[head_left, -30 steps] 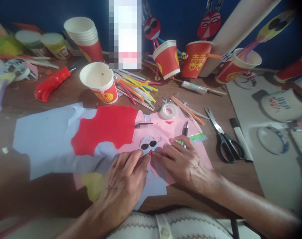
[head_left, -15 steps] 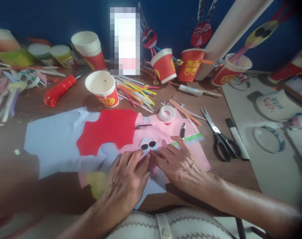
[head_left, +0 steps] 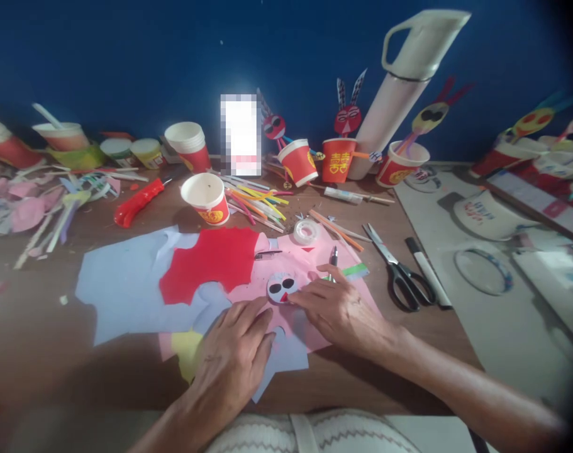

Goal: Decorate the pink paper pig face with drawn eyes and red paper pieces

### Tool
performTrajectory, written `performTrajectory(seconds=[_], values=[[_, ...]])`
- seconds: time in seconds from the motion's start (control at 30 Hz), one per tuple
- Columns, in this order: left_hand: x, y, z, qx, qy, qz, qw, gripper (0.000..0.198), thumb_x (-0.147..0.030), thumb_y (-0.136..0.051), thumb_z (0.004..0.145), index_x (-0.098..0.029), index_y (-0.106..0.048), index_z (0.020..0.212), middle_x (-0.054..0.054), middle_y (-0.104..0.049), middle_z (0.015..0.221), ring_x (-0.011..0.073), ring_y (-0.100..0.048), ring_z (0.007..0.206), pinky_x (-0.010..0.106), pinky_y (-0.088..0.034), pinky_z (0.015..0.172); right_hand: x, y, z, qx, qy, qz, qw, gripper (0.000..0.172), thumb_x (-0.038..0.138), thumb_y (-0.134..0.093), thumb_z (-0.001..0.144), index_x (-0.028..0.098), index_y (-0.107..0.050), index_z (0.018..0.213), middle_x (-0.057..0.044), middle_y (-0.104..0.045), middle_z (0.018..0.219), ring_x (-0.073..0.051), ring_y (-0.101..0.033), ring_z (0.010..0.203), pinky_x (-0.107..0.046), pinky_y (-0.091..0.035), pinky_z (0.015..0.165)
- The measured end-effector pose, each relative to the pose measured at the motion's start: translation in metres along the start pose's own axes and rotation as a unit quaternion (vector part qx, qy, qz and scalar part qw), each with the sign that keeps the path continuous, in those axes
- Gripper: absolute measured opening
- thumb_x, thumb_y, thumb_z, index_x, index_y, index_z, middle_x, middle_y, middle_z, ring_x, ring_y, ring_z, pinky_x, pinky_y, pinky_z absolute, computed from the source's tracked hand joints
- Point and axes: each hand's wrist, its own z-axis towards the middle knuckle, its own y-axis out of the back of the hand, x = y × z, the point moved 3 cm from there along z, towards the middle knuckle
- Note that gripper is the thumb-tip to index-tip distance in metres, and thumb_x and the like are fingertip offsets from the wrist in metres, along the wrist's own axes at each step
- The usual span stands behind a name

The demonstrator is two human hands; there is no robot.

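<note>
A small round paper face [head_left: 275, 288] with two black oval eyes and a red pointed piece [head_left: 284, 297] lies on pink paper [head_left: 248, 284]. My right hand [head_left: 340, 308] reaches in from the right, its fingertips touching the face's edge by the red piece; one finger is raised apart. My left hand [head_left: 236, 346] rests just below and left of the face, fingers stretched loosely over the paper with nothing in them. Beside them lie a scalloped red paper piece [head_left: 208, 264], light blue paper [head_left: 123, 289] and a black pen [head_left: 333, 259].
Black-handled scissors [head_left: 399, 277] and a marker [head_left: 428, 274] lie to the right. A tape roll [head_left: 306, 231], coloured straws [head_left: 255, 198], a paper cup [head_left: 205, 200] and a red-handled tool [head_left: 139, 201] lie farther back. Decorated cups [head_left: 338, 160] and a thermos [head_left: 390, 113] stand along the wall.
My left hand has drawn back from the paper face, down and left. The right fingertips stay at the red piece, which now shows more fully. The camera view has tilted up.
</note>
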Motion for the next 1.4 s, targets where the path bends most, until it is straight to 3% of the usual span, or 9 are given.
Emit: performTrajectory(seconds=[0.2, 0.37, 0.43, 0.53, 0.6, 0.7, 1.07, 1.4], values=[[0.004, 0.002, -0.002, -0.019, 0.019, -0.035, 0.999, 0.022, -0.013, -0.047, 0.087, -0.016, -0.059, 0.105, 0.011, -0.059, 0.116, 0.0224, -0.056, 0.099, 0.038, -0.05, 0.082, -0.003, 0.003, -0.005, -0.041, -0.008, 0.026, 0.999, 0.026, 0.007, -0.047, 0.084, 0.02, -0.065, 0.096, 0.0, -0.066, 0.069, -0.015, -0.057, 0.071, -0.037, -0.036, 0.091], [0.001, 0.017, -0.002, -0.059, 0.092, -0.203, 0.973, 0.019, -0.013, -0.047, 0.087, -0.018, -0.061, 0.1, 0.007, -0.062, 0.104, 0.0179, -0.059, 0.095, 0.029, -0.049, 0.08, -0.003, 0.006, -0.005, -0.084, -0.03, 0.055, 0.994, 0.022, 0.01, -0.048, 0.085, 0.019, -0.066, 0.094, -0.002, -0.069, 0.074, -0.015, -0.058, 0.069, -0.034, -0.04, 0.083], [0.001, 0.019, -0.003, -0.022, 0.182, -0.32, 0.93, 0.016, -0.022, -0.048, 0.088, -0.019, -0.063, 0.094, 0.004, -0.065, 0.088, 0.0145, -0.061, 0.077, 0.024, -0.049, 0.068, -0.003, 0.007, -0.004, -0.093, -0.04, 0.064, 0.993, 0.021, 0.011, -0.049, 0.086, 0.018, -0.066, 0.093, -0.002, -0.069, 0.074, -0.015, -0.06, 0.069, -0.034, -0.04, 0.081], [-0.001, 0.014, -0.007, 0.065, 0.307, -0.465, 0.827, 0.024, -0.036, -0.05, 0.086, -0.017, -0.065, 0.084, 0.002, -0.063, 0.067, 0.0097, -0.052, 0.053, 0.02, -0.043, 0.05, -0.007, 0.01, -0.003, -0.102, -0.064, 0.067, 0.99, 0.019, 0.012, -0.05, 0.086, 0.018, -0.067, 0.092, -0.002, -0.069, 0.076, -0.015, -0.061, 0.069, -0.033, -0.039, 0.08], [-0.001, 0.01, -0.009, 0.093, 0.34, -0.531, 0.771, 0.028, -0.041, -0.053, 0.084, -0.015, -0.066, 0.082, 0.003, -0.063, 0.066, 0.0088, -0.048, 0.049, 0.02, -0.04, 0.046, -0.011, 0.012, -0.001, -0.099, -0.077, 0.061, 0.99, 0.018, 0.012, -0.051, 0.086, 0.019, -0.068, 0.091, -0.002, -0.07, 0.078, -0.015, -0.061, 0.072, -0.033, -0.039, 0.078], [-0.001, 0.003, -0.007, 0.109, 0.344, -0.577, 0.733, 0.03, -0.042, -0.057, 0.08, -0.014, -0.066, 0.08, 0.004, -0.063, 0.065, 0.0093, -0.049, 0.05, 0.019, -0.038, 0.043, -0.016, 0.015, 0.005, -0.082, -0.085, 0.042, 0.992, 0.019, 0.012, -0.054, 0.085, 0.02, -0.069, 0.092, -0.003, -0.068, 0.078, -0.017, -0.061, 0.074, -0.032, -0.038, 0.077], [0.001, 0.005, -0.005, 0.092, 0.346, -0.594, 0.72, 0.033, -0.045, -0.059, 0.078, -0.013, -0.066, 0.075, 0.002, -0.06, 0.059, 0.0073, -0.047, 0.045, 0.017, -0.037, 0.04, -0.02, 0.01, 0.057, 0.039, -0.085, 0.001, 0.996, 0.019, 0.011, -0.053, 0.086, 0.019, -0.069, 0.093, -0.004, -0.065, 0.078, -0.017, -0.06, 0.076, -0.029, -0.037, 0.069], [0.005, 0.008, -0.003, 0.091, 0.347, -0.599, 0.716, 0.034, -0.046, -0.06, 0.077, -0.013, -0.066, 0.075, 0.0, -0.058, 0.056, 0.0063, -0.046, 0.043, 0.016, -0.037, 0.04, -0.017, 0.011, 0.066, 0.111, -0.113, 0.03, 0.987, 0.013, 0.01, -0.055, 0.083, 0.016, -0.066, 0.078, -0.003, -0.064, 0.079, -0.015, -0.058, 0.076, -0.027, -0.036, 0.069]])
